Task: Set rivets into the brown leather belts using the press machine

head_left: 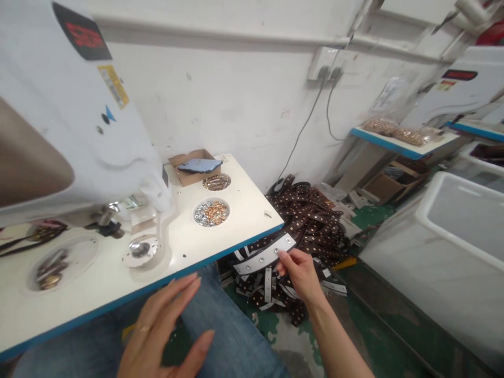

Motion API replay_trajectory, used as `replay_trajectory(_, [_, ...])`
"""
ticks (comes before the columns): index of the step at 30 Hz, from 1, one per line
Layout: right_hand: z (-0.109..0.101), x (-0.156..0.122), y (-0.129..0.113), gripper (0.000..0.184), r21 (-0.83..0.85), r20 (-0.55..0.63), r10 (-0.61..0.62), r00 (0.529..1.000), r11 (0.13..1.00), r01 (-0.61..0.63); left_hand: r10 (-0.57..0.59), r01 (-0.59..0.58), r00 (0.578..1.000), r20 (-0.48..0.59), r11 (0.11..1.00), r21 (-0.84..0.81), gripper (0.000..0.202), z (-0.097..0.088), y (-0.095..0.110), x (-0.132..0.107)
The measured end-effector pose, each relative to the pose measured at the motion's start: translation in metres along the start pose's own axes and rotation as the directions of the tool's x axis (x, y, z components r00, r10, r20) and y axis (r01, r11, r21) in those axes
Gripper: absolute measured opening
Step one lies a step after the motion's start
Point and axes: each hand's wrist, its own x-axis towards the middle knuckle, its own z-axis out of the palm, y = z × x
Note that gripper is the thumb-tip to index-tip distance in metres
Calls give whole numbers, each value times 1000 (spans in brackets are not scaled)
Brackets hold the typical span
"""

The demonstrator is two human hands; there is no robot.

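Between the thumb and fingers of my right hand (297, 274) is a white strip with a row of metal eyelets (262, 259). The strip is held just off the table's front right corner, over a heap of dark brown studded straps (311, 223) on the floor. Some straps in the heap show similar white ends with eyelets. My left hand (163, 325) is in front of the table edge, above my lap, with its fingers spread and nothing in it. A white eyelet-setting machine (129, 152) stands on the table at the left, its round lower die (140, 251) below the head.
The cream table (244, 220) has a blue edge and a recessed cup of silver and gold eyelets (211, 213). Behind lies a phone (200, 166) on a cardboard box (183, 176). A large white bin (437, 252) stands at the right; cables (305, 123) hang along the wall.
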Motion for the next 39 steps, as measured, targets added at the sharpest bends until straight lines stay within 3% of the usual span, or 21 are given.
replay_trajectory(3, [34,-47,-14,36,-165,190,-168,967,966,200,107,-107,994,-4,994,-14,73,15,19,21])
replay_trajectory(5, [59,-64,-8,31,-39,268,-147,952,986,163,71,-68,997,31,995,-78,58,18,23,27])
replay_trajectory(7, [82,-67,4,38,210,364,21,931,972,-103,-46,56,996,70,988,-141,39,13,19,22])
replay_trajectory(10, [108,-61,21,57,386,523,303,797,749,-538,-212,232,970,117,954,-191,25,-7,3,-1])
replay_trajectory(11, [114,-60,24,56,390,532,354,769,704,-594,-239,261,962,129,946,-195,25,-14,-2,-10])
replay_trajectory(12, [119,-60,26,52,391,515,373,772,699,-599,-257,280,957,133,940,-193,28,-23,-8,-19])
replay_trajectory(14, [128,-63,22,41,393,427,310,849,782,-484,-286,304,950,125,937,-172,45,-41,-19,-31])
replay_trajectory(16, [138,-62,13,31,360,335,152,930,891,-275,-299,316,946,126,936,-153,58,-59,-31,-34])
replay_trajectory(17, [145,-59,7,27,326,324,63,944,929,-173,-297,313,947,120,939,-145,59,-67,-38,-32])
replay_trajectory(20, [175,-36,-6,23,162,406,-164,899,981,106,-277,281,959,52,955,-98,55,-87,-65,-13])
replay_trajectory(22, [195,-14,-8,24,-6,477,-253,842,957,291,-278,277,960,-18,960,-43,54,-93,-87,2])
replay_trajectory(24, [211,5,-6,29,-152,520,-272,810,903,401,-285,285,958,-37,958,-3,51,-95,-106,15])
replay_trajectory(28, [219,22,1,37,-263,553,-185,813,887,380,-287,287,958,7,958,-7,48,-93,-127,27])
replay_trajectory(39, [214,23,5,39,-299,539,-165,826,880,370,-228,230,973,26,971,-67,55,-81,-140,26])
